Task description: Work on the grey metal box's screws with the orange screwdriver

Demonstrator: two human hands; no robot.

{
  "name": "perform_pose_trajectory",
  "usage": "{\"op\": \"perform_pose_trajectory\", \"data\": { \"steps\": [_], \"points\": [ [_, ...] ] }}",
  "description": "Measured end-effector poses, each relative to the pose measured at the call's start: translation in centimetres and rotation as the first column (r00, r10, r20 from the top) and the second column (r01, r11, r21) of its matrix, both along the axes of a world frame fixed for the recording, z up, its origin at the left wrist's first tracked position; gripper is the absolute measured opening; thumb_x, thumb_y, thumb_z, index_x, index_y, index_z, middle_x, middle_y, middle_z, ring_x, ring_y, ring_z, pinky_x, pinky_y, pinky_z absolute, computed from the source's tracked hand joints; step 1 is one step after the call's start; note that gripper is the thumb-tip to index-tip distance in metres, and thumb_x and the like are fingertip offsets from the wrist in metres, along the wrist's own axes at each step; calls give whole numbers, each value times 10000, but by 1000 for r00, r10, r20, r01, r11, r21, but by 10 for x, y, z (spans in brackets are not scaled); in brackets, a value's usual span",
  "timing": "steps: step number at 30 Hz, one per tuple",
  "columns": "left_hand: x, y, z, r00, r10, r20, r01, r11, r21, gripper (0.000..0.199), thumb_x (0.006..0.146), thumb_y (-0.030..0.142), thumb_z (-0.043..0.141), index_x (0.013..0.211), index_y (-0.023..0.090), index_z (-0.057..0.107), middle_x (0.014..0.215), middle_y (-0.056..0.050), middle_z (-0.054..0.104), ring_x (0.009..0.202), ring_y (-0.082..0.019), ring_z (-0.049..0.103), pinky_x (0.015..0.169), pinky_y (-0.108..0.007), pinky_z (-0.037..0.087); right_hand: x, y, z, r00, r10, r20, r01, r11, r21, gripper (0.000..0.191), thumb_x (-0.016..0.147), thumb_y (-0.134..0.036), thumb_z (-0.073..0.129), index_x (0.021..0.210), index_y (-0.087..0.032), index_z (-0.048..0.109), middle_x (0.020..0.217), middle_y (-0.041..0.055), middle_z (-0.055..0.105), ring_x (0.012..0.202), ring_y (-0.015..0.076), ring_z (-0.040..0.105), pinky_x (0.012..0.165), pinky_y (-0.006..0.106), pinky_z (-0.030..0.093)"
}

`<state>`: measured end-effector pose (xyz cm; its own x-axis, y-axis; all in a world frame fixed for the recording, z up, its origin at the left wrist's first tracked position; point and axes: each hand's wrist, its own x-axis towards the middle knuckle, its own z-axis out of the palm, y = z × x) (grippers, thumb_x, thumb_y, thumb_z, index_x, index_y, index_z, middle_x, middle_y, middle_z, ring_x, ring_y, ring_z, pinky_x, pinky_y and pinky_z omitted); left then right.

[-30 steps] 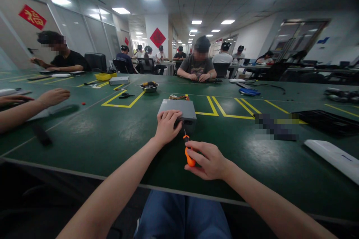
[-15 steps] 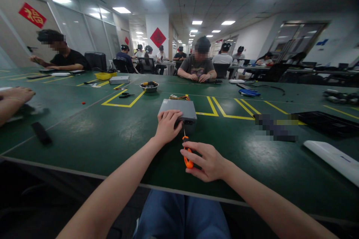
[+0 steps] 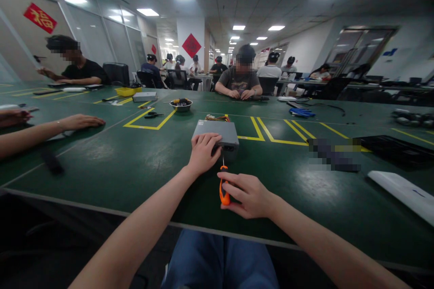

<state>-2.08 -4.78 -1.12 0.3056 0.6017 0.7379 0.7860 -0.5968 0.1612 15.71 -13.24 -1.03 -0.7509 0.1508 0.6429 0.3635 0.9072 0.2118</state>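
Left hand (image 3: pixel 203 154) open on grey box (image 3: pixel 215 132); right hand (image 3: pixel 247 195) gripping orange screwdriver (image 3: pixel 224 192); green bench (image 3: pixel 111 167); strip-lit workroom (image 3: pixel 217 9)

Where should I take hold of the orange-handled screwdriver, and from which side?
Grip the orange handle, the thick part, and come from the right, where your right hand has its fingers on it. The thin shaft points away toward the grey metal box under your left hand, so keep clear of that end.

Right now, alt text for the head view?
A person's left hand rests on a grey metal box on a green workbench. The right hand holds an orange-handled screwdriver upright, tip towards the box. A co-worker sits across the bench.
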Motion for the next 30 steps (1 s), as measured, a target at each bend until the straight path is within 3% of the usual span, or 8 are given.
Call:
{"op": "perform_pose_trajectory", "data": {
  "steps": [4, 8, 11, 14, 17, 20, 26, 30],
  "points": [
    [0, 0, -1, 1000, 0, 1, 0, 1000, -3, 276, 842, 265, 495, 1114, 252, 539, 1183, -26, 582, 1117, -196, 474, 951, -384, 263, 0, 1, -2, 998, 31, -50, -34, 997, -67, 350, 862, -379, 504, 1096, -135, 414, 1154, 197, 581, 865, 190, 632, 677, 293, 529],
    [0, 0, 0, 1000, 4, -3, -4, 1000, -4, 275, 843, 262, 494, 1114, 254, 538, 1179, -25, 585, 1116, -198, 475, 953, -388, 258, 1, 0, 2, 999, 4, 45, -2, 999, -42, 390, 898, -357, 421, 1211, -124, 419, 1164, 202, 560, 1006, 232, 600, 739, 319, 530],
    [0, -1, 1, 1000, 7, -5, -7, 1000, -5, 277, 836, 256, 505, 1110, 257, 542, 1178, -23, 586, 1113, -199, 478, 953, -389, 261, 0, 0, 1, 1000, -1, 18, 0, 1000, 22, 322, 877, -364, 474, 1110, -142, 473, 1102, 191, 591, 928, 217, 630, 696, 302, 535],
    [0, -2, 2, 1000, 6, 1, -6, 1000, -9, 283, 833, 260, 510, 1114, 259, 545, 1173, -30, 589, 1109, -207, 482, 950, -395, 266, 0, 2, -2, 998, 31, -47, -31, 1000, -1, 299, 847, -364, 533, 1035, -146, 450, 1098, 193, 601, 930, 202, 631, 693, 277, 535],
    [0, -2, 1, 1000, -1, 7, 1, 1000, -9, 279, 839, 262, 503, 1114, 255, 544, 1174, -34, 590, 1110, -211, 482, 952, -401, 263, 1, 3, -2, 998, 39, -47, -42, 997, -72, 391, 856, -379, 514, 1129, -118, 417, 1131, 203, 582, 1013, 215, 602, 756, 297, 530],
    [1, -1, 1, 1000, -2, 10, 2, 1000, -6, 278, 836, 260, 507, 1111, 256, 546, 1176, -33, 589, 1111, -213, 482, 950, -402, 264, 2, 2, 1, 999, 9, 43, -7, 999, -47, 401, 883, -363, 455, 1210, -133, 428, 1159, 197, 556, 1031, 229, 589, 758, 315, 525],
    [1, -2, 1, 1000, 7, 4, -7, 1000, -13, 282, 837, 270, 509, 1116, 252, 542, 1180, -30, 586, 1111, -205, 478, 952, -391, 265, -2, 0, 0, 1000, 26, 7, -26, 999, 27, 243, 872, -343, 479, 1004, -140, 491, 1140, 189, 585, 798, 164, 631, 638, 268, 516],
    [0, -2, 1, 1000, 4, 6, -4, 1000, -5, 278, 843, 275, 502, 1118, 254, 538, 1180, -22, 585, 1113, -198, 474, 955, -387, 259, -3, -1, 3, 999, 44, 27, -44, 999, 16, 312, 886, -321, 446, 1137, -136, 467, 1139, 163, 581, 906, 169, 615, 741, 290, 513]
  ]
}}
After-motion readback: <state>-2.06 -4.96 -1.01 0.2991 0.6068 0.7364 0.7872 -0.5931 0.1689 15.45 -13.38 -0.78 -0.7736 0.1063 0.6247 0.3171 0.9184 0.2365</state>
